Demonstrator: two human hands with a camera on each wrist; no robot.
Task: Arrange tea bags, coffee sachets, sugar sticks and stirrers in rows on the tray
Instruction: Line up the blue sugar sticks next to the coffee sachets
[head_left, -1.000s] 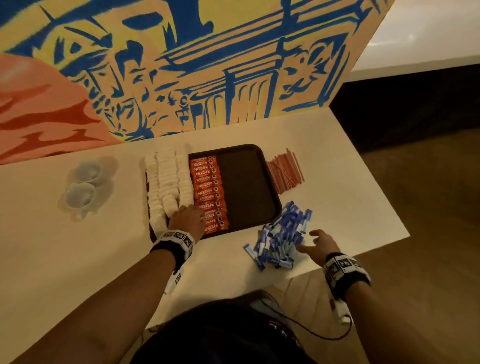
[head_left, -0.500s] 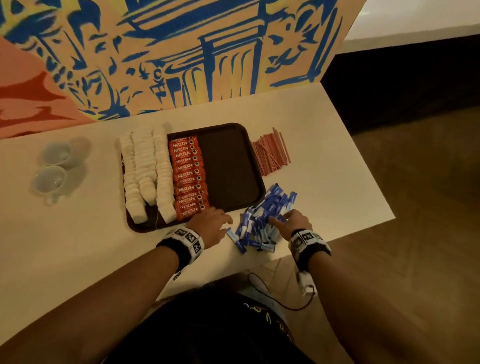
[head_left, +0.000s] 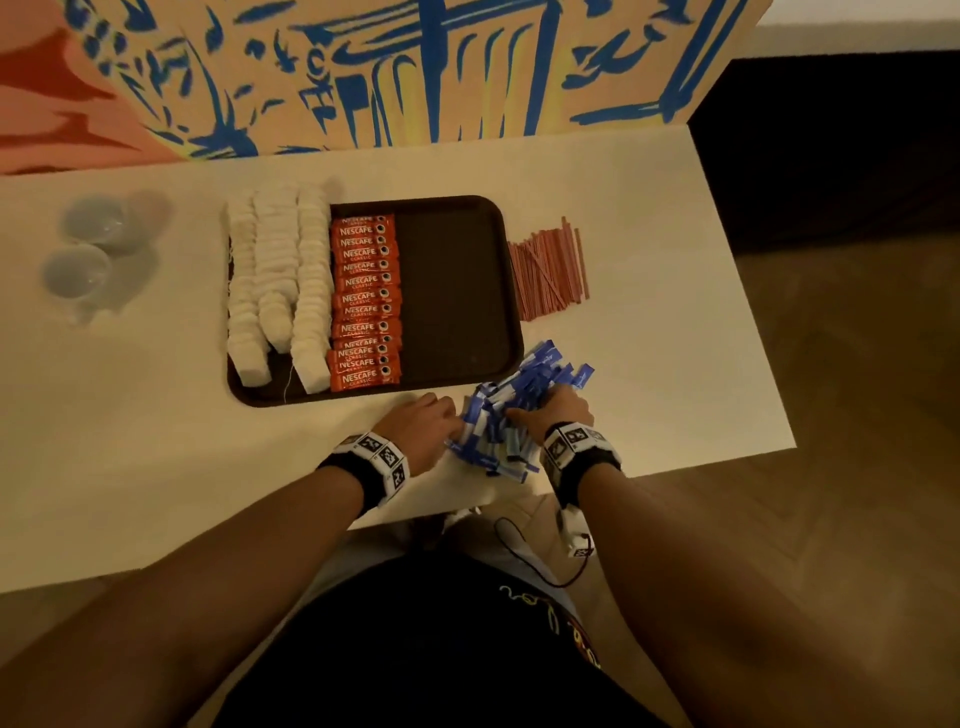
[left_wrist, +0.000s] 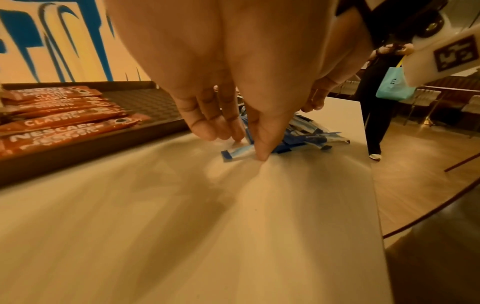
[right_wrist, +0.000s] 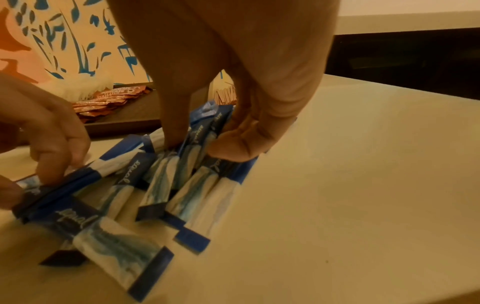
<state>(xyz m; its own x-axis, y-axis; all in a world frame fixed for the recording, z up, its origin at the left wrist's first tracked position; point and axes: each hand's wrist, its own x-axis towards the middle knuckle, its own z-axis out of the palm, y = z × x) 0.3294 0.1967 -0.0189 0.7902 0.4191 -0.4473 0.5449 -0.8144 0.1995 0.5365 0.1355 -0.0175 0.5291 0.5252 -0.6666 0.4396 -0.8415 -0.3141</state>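
Observation:
A dark brown tray (head_left: 452, 291) holds three rows of white tea bags (head_left: 275, 280) and one row of orange coffee sachets (head_left: 366, 301); its right half is bare. Red stirrers (head_left: 548, 275) lie on the table to its right. A pile of blue-and-white sugar sticks (head_left: 519, 395) sits at the tray's near right corner. My left hand (head_left: 447, 426) pinches sticks at the pile's left edge (right_wrist: 39, 181). My right hand (head_left: 524, 410) digs into the pile from the right, thumb and fingers curled round a bunch (right_wrist: 202, 144).
Two clear cups (head_left: 83, 249) stand at the far left of the white table (head_left: 649, 364). A painted panel (head_left: 415, 67) rises behind it. The table's near edge is just behind my wrists. A person with a teal bag (left_wrist: 376, 102) stands beyond the right end.
My left hand left the coffee sachets and moved right to the sugar pile. My right hand closed in from the right, and the pile is pushed tighter together.

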